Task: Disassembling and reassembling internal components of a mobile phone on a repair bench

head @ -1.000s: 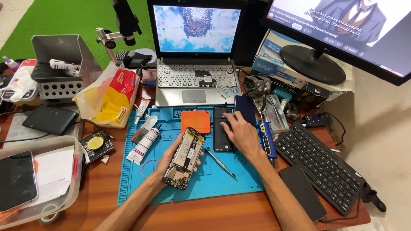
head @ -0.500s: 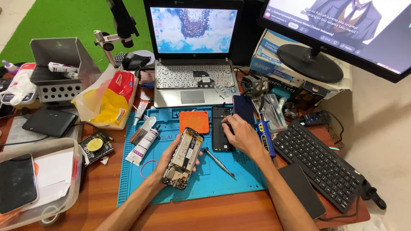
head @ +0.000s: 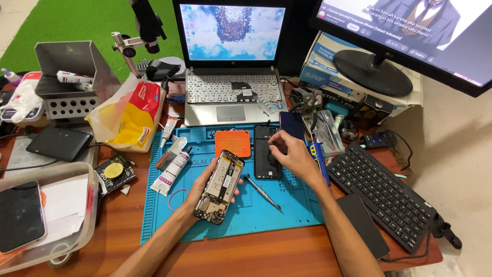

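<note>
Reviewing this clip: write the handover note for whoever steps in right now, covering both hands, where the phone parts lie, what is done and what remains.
Left hand: holds the opened phone, internals up, over the blue mat.
Right hand: fingers rest on the black back cover, which lies flat on the mat.
Nearby: screwdriver between both hands, orange pad above the phone.
Done: back cover is off.
Left: cover not refitted; inside work cannot be judged.

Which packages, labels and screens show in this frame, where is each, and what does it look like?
Laptop screen: back centre, blue-and-white picture.
Monitor: top right, tilted, showing a video.
Plastic bag: left of the laptop, crumpled, yellow, red and white.
Glue tube: on the blue mat's left edge, white with black cap.
Boxes: behind the monitor stand, blue and white.
</note>
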